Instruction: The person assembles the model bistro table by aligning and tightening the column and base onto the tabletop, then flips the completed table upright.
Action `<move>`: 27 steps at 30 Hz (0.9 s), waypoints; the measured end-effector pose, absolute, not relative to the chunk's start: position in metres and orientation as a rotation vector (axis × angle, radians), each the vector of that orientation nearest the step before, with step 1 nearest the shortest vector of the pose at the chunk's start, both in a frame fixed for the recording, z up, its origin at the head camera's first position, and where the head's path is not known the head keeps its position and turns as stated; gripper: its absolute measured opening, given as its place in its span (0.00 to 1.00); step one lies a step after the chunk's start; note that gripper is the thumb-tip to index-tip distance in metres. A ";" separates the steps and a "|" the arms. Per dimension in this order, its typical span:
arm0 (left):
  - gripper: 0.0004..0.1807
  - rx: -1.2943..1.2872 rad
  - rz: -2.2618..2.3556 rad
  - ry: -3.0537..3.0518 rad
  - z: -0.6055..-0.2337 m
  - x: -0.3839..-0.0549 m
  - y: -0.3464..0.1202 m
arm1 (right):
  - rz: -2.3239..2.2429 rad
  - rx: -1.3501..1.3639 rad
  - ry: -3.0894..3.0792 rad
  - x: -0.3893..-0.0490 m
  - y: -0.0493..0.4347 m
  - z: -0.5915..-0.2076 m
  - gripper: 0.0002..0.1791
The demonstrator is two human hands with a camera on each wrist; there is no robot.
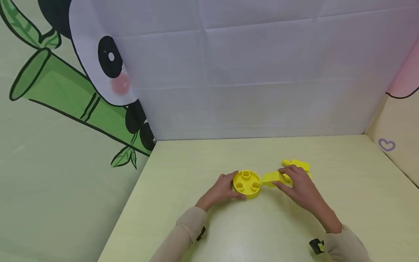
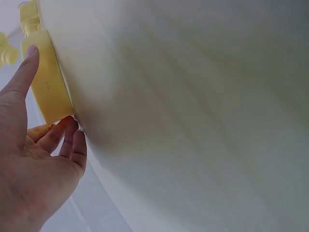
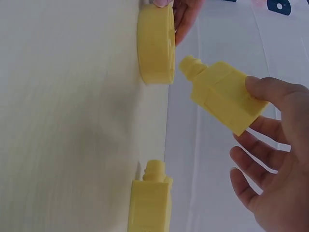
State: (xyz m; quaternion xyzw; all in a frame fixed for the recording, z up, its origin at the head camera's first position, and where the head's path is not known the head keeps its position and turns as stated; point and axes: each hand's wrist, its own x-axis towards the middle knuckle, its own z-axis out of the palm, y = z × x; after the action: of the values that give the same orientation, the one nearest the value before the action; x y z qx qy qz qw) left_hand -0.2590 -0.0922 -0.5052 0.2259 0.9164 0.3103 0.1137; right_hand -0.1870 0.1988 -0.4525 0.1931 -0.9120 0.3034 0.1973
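Note:
A round yellow disc [image 1: 247, 191] with three raised ring sockets rests on the table. My left hand [image 1: 224, 187] grips it from the left, thumb at the near rim and fingers at the far side. In the left wrist view the disc's side wall [image 2: 47, 87] carries small raised marks. My right hand [image 1: 299, 187] pinches a yellow bottle-shaped block [image 3: 224, 94] by its broad end. Its narrow ridged neck points toward the disc; in the right wrist view the block is tilted, with a small gap between neck and disc.
Beyond my right hand lies another yellow necked block [image 1: 300, 165], with part of a further yellow piece [image 1: 309, 175] showing beside the fingers. A white printed cloth [image 1: 255, 83] stands behind the pale table [image 1: 209, 153], and a green printed panel [image 1: 65, 174] borders the left.

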 end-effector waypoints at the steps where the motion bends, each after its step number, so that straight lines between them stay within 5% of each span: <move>1: 0.57 0.664 0.913 2.688 -0.505 -0.259 -0.092 | 0.827 0.568 -2.547 -0.189 0.195 -0.451 0.20; 27: 0.56 0.650 0.862 2.708 -0.500 -0.260 -0.087 | 0.604 0.838 -2.607 -0.224 0.149 -0.436 0.20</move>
State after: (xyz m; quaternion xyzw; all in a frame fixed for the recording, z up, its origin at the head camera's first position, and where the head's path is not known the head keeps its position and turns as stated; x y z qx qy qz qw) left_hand -0.2602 -0.0871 -0.5001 0.2214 0.9230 0.2939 0.1129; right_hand -0.2244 0.1490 -0.4358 0.2944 -0.9165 0.2124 0.1677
